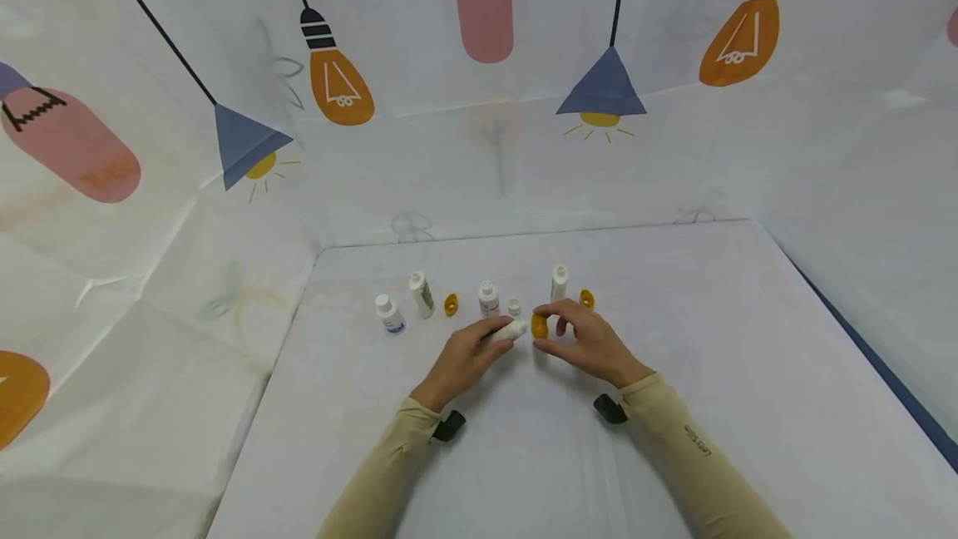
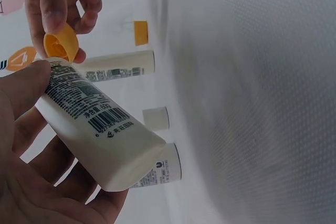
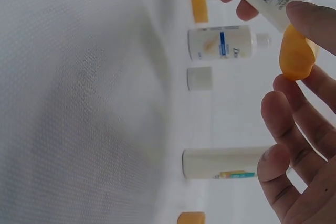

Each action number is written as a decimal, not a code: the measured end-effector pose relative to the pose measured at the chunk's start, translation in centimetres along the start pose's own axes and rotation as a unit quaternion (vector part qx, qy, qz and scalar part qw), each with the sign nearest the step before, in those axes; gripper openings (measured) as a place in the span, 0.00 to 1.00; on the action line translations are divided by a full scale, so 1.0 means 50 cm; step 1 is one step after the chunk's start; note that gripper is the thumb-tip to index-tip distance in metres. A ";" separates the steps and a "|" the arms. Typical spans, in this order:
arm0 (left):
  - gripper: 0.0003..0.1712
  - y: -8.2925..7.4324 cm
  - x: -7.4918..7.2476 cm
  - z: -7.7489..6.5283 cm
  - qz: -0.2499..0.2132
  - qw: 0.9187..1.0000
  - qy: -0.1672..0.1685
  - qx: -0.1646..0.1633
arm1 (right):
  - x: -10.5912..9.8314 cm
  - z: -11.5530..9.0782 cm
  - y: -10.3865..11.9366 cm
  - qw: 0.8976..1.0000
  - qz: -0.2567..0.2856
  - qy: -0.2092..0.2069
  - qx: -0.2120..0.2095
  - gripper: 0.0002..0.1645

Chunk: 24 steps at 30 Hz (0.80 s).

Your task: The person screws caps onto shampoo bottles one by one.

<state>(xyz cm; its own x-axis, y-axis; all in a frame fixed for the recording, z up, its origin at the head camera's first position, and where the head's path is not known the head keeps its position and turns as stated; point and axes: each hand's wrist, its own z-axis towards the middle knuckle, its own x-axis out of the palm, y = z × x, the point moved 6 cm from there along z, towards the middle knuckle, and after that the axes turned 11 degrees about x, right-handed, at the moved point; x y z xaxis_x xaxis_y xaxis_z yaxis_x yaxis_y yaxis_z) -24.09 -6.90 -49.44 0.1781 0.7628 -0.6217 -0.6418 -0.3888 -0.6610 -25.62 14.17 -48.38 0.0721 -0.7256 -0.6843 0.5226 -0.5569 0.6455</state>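
Note:
My left hand (image 1: 460, 363) grips a small white bottle (image 2: 102, 121) with dark print and a barcode, tilted so its neck points toward the right hand. The right hand (image 1: 596, 348) pinches an orange cap (image 3: 296, 53) between thumb and fingers. In the head view a narrow gap shows between cap and bottle neck; in the left wrist view the cap's hollow side is visible beside the neck. Just behind the hands stand an uncapped white bottle with a blue label (image 3: 228, 43), a loose white cap (image 1: 514, 307) and a slim white bottle (image 1: 559, 281).
Another orange cap (image 1: 587, 299) lies right of the slim bottle. Toward the left are one more orange cap (image 1: 451, 304), an uncapped white bottle (image 1: 422, 295) and a capped bottle (image 1: 390, 314). A printed white sheet (image 1: 449, 173) rises behind the white table (image 1: 524, 472).

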 end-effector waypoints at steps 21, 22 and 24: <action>0.24 -0.003 0.012 -0.007 0.016 1.000 0.014 0.015 | 0.003 0.003 0.030 1.000 -0.006 -0.003 -0.015 0.27; 0.24 -0.003 0.013 -0.007 0.015 1.000 0.015 0.015 | 0.004 0.003 0.032 1.000 -0.005 -0.002 -0.017 0.27; 0.24 -0.003 0.015 -0.009 0.012 1.000 0.018 0.013 | 0.005 0.002 0.034 1.000 -0.006 -0.001 -0.022 0.26</action>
<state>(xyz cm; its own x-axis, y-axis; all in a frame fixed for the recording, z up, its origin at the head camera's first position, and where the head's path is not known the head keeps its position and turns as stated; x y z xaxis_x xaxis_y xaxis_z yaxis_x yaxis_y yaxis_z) -23.54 -6.50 -50.01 0.1886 0.7336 -0.6529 -0.6660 -0.3930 -0.6340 -24.78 12.99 -47.40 0.0631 -0.7198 -0.6913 0.5606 -0.5475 0.6212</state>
